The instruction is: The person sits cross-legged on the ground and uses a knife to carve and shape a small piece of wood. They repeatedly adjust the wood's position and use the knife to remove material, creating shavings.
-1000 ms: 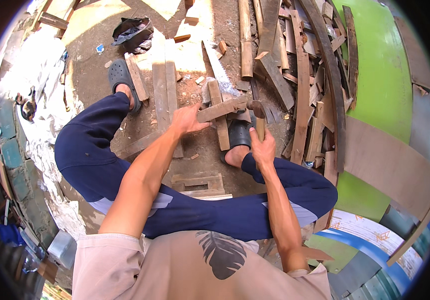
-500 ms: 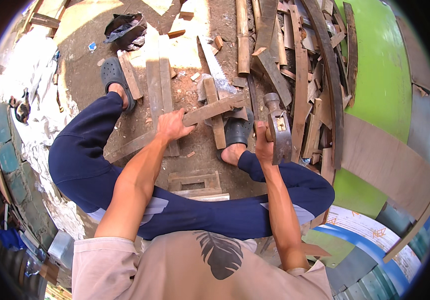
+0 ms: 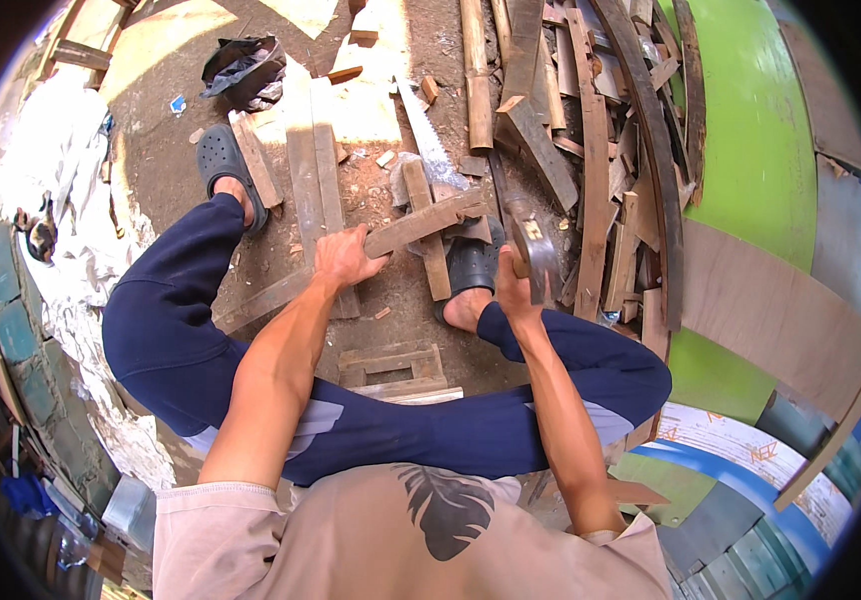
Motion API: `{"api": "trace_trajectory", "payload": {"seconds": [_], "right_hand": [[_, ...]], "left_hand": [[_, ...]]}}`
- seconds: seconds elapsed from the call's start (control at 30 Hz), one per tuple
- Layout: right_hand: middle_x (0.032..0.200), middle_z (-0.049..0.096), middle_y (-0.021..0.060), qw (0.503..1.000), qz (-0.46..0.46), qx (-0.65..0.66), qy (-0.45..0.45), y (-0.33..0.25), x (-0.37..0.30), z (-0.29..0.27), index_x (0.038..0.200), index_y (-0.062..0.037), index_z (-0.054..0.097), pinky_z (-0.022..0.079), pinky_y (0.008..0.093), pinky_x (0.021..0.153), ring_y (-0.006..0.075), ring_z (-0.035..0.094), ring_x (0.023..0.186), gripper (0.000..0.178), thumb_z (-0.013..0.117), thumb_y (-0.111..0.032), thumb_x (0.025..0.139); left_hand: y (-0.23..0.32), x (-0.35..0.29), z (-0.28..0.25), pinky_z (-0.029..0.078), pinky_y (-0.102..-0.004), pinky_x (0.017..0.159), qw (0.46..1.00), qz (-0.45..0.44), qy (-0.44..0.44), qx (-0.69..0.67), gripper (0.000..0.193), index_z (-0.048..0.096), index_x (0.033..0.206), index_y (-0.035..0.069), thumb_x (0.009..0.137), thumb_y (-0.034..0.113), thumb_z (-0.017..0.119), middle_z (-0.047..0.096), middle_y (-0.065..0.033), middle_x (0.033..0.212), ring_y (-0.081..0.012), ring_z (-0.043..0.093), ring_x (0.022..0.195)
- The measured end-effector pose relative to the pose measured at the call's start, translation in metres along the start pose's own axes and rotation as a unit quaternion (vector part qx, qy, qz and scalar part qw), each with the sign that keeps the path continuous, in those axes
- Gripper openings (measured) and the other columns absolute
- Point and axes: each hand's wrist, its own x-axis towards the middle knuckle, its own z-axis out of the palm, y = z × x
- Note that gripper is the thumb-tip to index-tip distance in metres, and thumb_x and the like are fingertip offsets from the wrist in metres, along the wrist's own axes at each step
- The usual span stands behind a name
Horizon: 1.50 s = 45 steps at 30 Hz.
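My left hand [image 3: 346, 257] is wrapped round a long wooden batten [image 3: 419, 222], which slants from my left knee up to the right. The batten's far end crosses over a shorter wood piece [image 3: 437, 272] on the ground beside my right foot. A claw hammer [image 3: 534, 246] is gripped in my right hand [image 3: 516, 290], its metal head raised just right of the batten's end. Beyond the crossing lies a handsaw [image 3: 423, 130], its blade partly covered by crumpled plastic.
Two long boards [image 3: 331, 190] lie between my feet. On the right is a heap of scrap timber [image 3: 591, 170] beside a green panel [image 3: 751, 120]. A dark bag [image 3: 243, 72] sits far left. A small wooden frame [image 3: 391, 368] stands close to me.
The hammer has shifted a little left and down, and its head has tilted toward the batten's end. My left hand keeps its hold on the batten.
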Motion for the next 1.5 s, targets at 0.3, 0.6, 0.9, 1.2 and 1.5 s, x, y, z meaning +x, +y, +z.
{"api": "trace_trajectory", "payload": {"seconds": [0.3,0.6,0.9,1.2,1.5], "right_hand": [[0.082,0.072,0.0214,0.991,0.022,0.105,0.077,-0.034,0.002,-0.019,0.095,0.0026,0.071,0.052,0.043,0.069,0.0342,0.071,0.074,0.023,0.071,-0.02,0.09],[0.087,0.07,0.032,0.99,0.12,-0.067,-0.007,0.05,0.003,0.025,0.097,0.0026,0.074,0.053,0.0527,0.077,0.0514,0.069,0.089,0.038,0.066,-0.033,0.087],[0.084,0.072,0.0296,0.964,0.252,0.072,0.047,0.046,0.04,-0.007,0.091,0.0048,0.074,0.054,0.0512,0.078,0.0445,0.073,0.087,0.044,0.071,-0.039,0.085],[0.124,0.073,0.0197,0.913,0.275,-0.272,-0.132,0.076,0.099,-0.033,0.12,-0.0034,0.074,0.055,0.0446,0.099,0.0331,0.069,0.12,0.047,0.076,-0.036,0.085],[0.128,0.07,0.0088,0.815,0.186,-0.521,-0.17,0.182,0.078,-0.022,0.124,-0.014,0.073,0.045,0.0446,0.099,0.0269,0.063,0.122,0.033,0.049,-0.024,0.104]], "left_hand": [[-0.004,-0.003,0.003,0.058,-0.0472,0.076,1.0,0.002,0.011,-0.007,0.06,0.07,0.113,0.009,0.075,0.054,0.078,0.077,-0.0174,0.091,-0.0359,0.075,0.084],[0.002,-0.003,-0.011,0.057,-0.0475,0.083,1.0,-0.004,-0.008,-0.024,0.072,0.071,0.121,0.006,0.075,0.062,0.076,0.077,-0.0194,0.092,-0.0359,0.074,0.09],[-0.031,0.03,-0.033,0.053,-0.0473,0.092,0.979,-0.035,-0.14,-0.143,0.092,0.073,0.123,0.0,0.076,0.079,0.067,0.075,-0.0244,0.104,-0.0373,0.071,0.102],[-0.045,0.041,-0.049,0.051,-0.0489,0.094,0.972,-0.046,-0.172,-0.152,0.097,0.074,0.12,-0.003,0.085,0.085,0.05,0.073,-0.0287,0.11,-0.0384,0.069,0.107],[-0.046,0.046,-0.075,0.046,-0.0491,0.103,0.958,-0.066,-0.223,-0.165,0.104,0.07,0.125,-0.007,0.089,0.086,0.041,0.068,-0.0322,0.124,-0.0413,0.064,0.12]]}}
